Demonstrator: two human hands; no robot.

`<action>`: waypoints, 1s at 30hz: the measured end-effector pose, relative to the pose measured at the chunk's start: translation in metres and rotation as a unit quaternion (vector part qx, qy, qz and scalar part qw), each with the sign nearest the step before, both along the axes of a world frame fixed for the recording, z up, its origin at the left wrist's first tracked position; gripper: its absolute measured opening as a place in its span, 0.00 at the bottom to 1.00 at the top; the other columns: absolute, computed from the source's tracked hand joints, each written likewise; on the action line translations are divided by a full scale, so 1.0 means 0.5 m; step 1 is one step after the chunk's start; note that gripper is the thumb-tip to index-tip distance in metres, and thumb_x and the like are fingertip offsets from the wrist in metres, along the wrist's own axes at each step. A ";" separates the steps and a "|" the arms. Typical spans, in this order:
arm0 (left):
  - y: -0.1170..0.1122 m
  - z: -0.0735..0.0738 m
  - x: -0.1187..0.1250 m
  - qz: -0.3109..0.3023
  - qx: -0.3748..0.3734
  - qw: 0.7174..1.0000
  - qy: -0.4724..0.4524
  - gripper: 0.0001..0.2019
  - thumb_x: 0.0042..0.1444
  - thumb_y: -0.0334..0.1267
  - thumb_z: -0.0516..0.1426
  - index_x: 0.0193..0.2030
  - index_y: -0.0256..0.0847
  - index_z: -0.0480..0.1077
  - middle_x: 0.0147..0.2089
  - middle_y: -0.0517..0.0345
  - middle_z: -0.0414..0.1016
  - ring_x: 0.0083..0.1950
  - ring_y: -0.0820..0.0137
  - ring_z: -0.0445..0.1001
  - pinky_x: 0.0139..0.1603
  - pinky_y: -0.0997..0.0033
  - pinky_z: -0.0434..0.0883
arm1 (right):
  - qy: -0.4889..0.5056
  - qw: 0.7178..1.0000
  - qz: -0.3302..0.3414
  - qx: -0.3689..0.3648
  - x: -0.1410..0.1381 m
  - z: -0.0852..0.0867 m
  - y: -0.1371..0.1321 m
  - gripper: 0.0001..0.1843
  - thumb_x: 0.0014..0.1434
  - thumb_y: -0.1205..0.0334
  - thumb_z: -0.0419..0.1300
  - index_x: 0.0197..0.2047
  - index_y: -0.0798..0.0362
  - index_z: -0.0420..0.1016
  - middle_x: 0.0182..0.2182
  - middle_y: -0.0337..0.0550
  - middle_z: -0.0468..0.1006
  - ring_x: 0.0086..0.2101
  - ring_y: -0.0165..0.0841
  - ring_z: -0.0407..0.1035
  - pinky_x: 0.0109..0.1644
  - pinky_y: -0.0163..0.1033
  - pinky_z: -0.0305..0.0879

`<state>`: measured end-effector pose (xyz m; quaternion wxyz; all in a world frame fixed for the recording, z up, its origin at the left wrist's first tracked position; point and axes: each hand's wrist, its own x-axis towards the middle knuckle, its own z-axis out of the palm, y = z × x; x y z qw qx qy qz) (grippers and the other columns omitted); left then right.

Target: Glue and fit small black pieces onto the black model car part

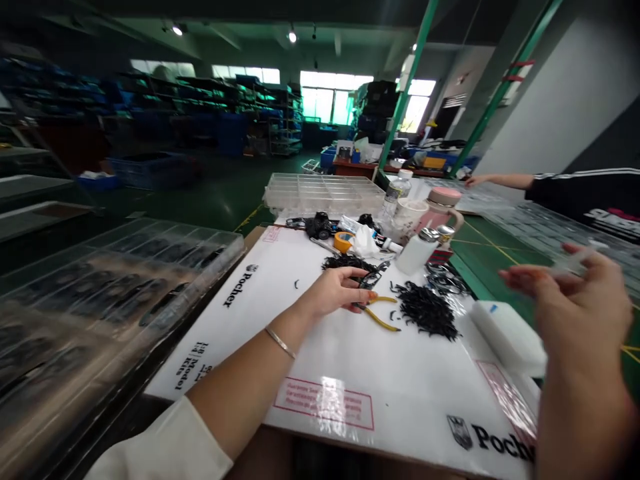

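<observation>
Much to watch with black part (376,274) pinched in left hand (339,291) beside yellow-handled pliers (384,323) and right hand (583,307) too blurred to tell any grip: could, through slackened pinch, lose part among nearby loose black pieces (433,311).

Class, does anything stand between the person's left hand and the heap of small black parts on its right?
Yes: the yellow-handled pliers lie on the white board between the left hand and the heap, with a few loose black pieces near the heap's edge. Above them, nothing visible blocks the way.
</observation>
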<state>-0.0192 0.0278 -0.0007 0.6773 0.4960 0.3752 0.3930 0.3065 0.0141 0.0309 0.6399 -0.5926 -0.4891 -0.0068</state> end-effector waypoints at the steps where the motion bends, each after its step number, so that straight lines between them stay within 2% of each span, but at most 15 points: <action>1: -0.001 -0.003 0.004 -0.009 0.009 1.000 0.023 0.36 0.39 0.40 0.73 0.56 0.37 0.69 0.46 0.47 0.74 0.41 0.64 0.77 0.36 0.66 0.76 | 0.069 0.992 0.105 0.034 -0.034 0.011 -0.010 0.30 0.45 0.68 0.63 0.53 0.46 0.67 0.32 0.47 0.80 0.28 0.40 0.75 0.33 0.45 0.69; 3: -0.006 -0.009 0.015 -0.039 0.029 0.997 0.065 0.35 0.41 0.41 0.72 0.58 0.39 0.68 0.43 0.48 0.75 0.40 0.64 0.77 0.35 0.66 0.76 | 0.154 0.950 0.252 0.104 -0.098 0.026 -0.031 0.20 0.42 0.72 0.64 0.39 0.49 0.68 0.34 0.45 0.78 0.33 0.37 0.74 0.39 0.43 0.68; 4: -0.009 -0.011 0.022 -0.058 0.034 0.995 0.079 0.35 0.43 0.41 0.71 0.58 0.40 0.68 0.41 0.49 0.76 0.38 0.65 0.77 0.35 0.67 0.76 | 0.176 0.927 0.295 0.148 -0.125 0.031 -0.043 0.16 0.40 0.74 0.62 0.34 0.50 0.67 0.33 0.44 0.76 0.33 0.34 0.72 0.39 0.40 0.66; 6: -0.018 -0.015 0.036 -0.094 0.035 0.991 0.093 0.34 0.44 0.41 0.71 0.58 0.40 0.68 0.37 0.51 0.76 0.35 0.67 0.76 0.32 0.69 0.75 | 0.224 0.882 0.383 0.156 -0.166 0.038 -0.070 0.11 0.42 0.73 0.61 0.30 0.52 0.66 0.30 0.41 0.72 0.28 0.29 0.65 0.36 0.38 0.63; 7: -0.024 -0.016 0.043 -0.107 0.035 0.989 0.100 0.33 0.44 0.41 0.70 0.58 0.40 0.68 0.36 0.52 0.76 0.34 0.67 0.75 0.32 0.69 0.75 | 0.247 0.861 0.420 0.147 -0.180 0.040 -0.084 0.08 0.45 0.68 0.62 0.30 0.52 0.66 0.27 0.40 0.69 0.26 0.29 0.61 0.34 0.38 0.61; 8: -0.029 -0.017 0.049 -0.119 0.036 0.987 0.107 0.33 0.44 0.40 0.70 0.58 0.41 0.68 0.35 0.53 0.76 0.35 0.67 0.75 0.31 0.70 0.75 | 0.262 0.843 0.453 0.122 -0.190 0.041 -0.097 0.09 0.50 0.59 0.63 0.29 0.52 0.66 0.25 0.38 0.65 0.25 0.29 0.58 0.32 0.38 0.59; 10: -0.038 -0.018 0.061 -0.135 0.039 0.983 0.118 0.34 0.43 0.40 0.70 0.58 0.42 0.68 0.35 0.54 0.76 0.35 0.67 0.75 0.30 0.71 0.75 | 0.261 0.819 0.506 0.073 -0.203 0.040 -0.115 0.25 0.54 0.39 0.61 0.23 0.52 0.62 0.19 0.35 0.57 0.21 0.28 0.53 0.28 0.38 0.54; 11: -0.042 -0.019 0.065 -0.139 0.038 0.982 0.122 0.34 0.43 0.40 0.70 0.59 0.42 0.68 0.35 0.54 0.76 0.36 0.67 0.75 0.30 0.71 0.75 | 0.259 0.810 0.524 0.048 -0.206 0.038 -0.120 0.31 0.54 0.33 0.58 0.19 0.52 0.58 0.16 0.35 0.53 0.20 0.27 0.51 0.27 0.38 0.52; 13: -0.048 -0.020 0.072 -0.140 0.033 0.981 0.128 0.36 0.42 0.39 0.71 0.59 0.42 0.67 0.36 0.54 0.76 0.36 0.67 0.75 0.30 0.71 0.75 | 0.257 0.790 0.556 0.013 -0.210 0.031 -0.124 0.36 0.57 0.31 0.54 0.16 0.53 0.51 0.12 0.34 0.49 0.17 0.26 0.48 0.24 0.38 0.50; 15: -0.051 -0.022 0.076 -0.135 0.031 0.982 0.131 0.37 0.41 0.39 0.71 0.59 0.42 0.67 0.36 0.55 0.76 0.35 0.67 0.75 0.31 0.71 0.74 | 0.261 0.770 0.583 0.000 -0.210 0.022 -0.122 0.35 0.59 0.35 0.52 0.15 0.54 0.50 0.10 0.35 0.47 0.15 0.26 0.46 0.23 0.38 0.48; 18: -0.051 -0.027 0.077 -0.135 0.041 0.981 0.136 0.37 0.39 0.38 0.72 0.59 0.43 0.68 0.35 0.57 0.76 0.34 0.69 0.74 0.32 0.72 0.73 | 0.255 0.756 0.603 -0.007 -0.206 0.011 -0.118 0.28 0.57 0.41 0.53 0.17 0.53 0.56 0.10 0.34 0.48 0.16 0.27 0.46 0.22 0.37 0.48; 22: -0.049 -0.031 0.076 -0.134 0.058 0.978 0.147 0.36 0.39 0.38 0.72 0.58 0.42 0.68 0.35 0.57 0.76 0.34 0.69 0.74 0.33 0.72 0.72 | 0.240 0.756 0.609 -0.006 -0.200 0.005 -0.119 0.22 0.55 0.44 0.55 0.21 0.52 0.66 0.12 0.34 0.49 0.16 0.27 0.49 0.23 0.38 0.51; 30: -0.051 -0.026 0.074 -0.142 0.053 0.978 0.141 0.33 0.40 0.39 0.71 0.56 0.41 0.69 0.32 0.58 0.73 0.32 0.69 0.71 0.31 0.72 0.70 | 0.241 0.766 0.596 0.001 -0.201 -0.006 -0.121 0.20 0.56 0.47 0.55 0.21 0.53 0.68 0.12 0.35 0.51 0.17 0.29 0.50 0.24 0.39 0.52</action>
